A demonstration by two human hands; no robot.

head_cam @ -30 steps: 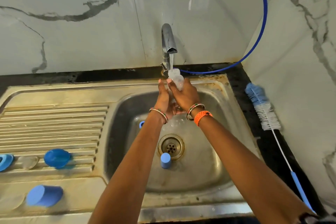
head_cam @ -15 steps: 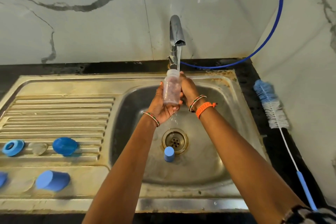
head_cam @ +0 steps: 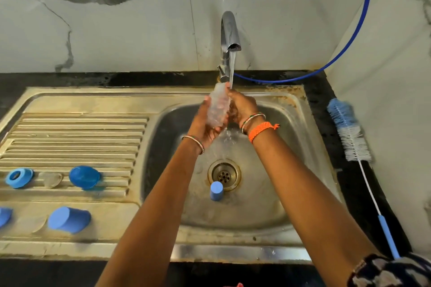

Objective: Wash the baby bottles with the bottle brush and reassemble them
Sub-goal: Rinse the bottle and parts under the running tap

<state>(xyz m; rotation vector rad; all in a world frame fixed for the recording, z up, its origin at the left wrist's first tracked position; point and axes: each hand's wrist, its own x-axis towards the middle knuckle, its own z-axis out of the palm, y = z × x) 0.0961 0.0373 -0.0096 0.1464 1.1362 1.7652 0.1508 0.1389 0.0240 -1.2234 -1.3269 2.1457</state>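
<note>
White marble wall stands behind a steel sink (head_cam: 300, 109) with a running tap (head_cam: 229, 37). Over the basin, the left hand (head_cam: 205, 123) grips a clear baby bottle (head_cam: 218, 107) beside the water stream; the right hand (head_cam: 242, 107) curls around its upper part. The bottle brush (head_cam: 349, 137) lies on the counter at right, and blue caps (head_cam: 70, 219) rest on the drainboard.

One clear baby bottle (head_cam: 218, 107) is seen, held by two hands. One bottle brush (head_cam: 349, 137) is counted, one tap (head_cam: 229, 37), one blue hose (head_cam: 345, 53). Three blue caps (head_cam: 69, 219) (head_cam: 85, 177) (head_cam: 216, 190) and one blue screw ring (head_cam: 18, 177) are counted.
</note>
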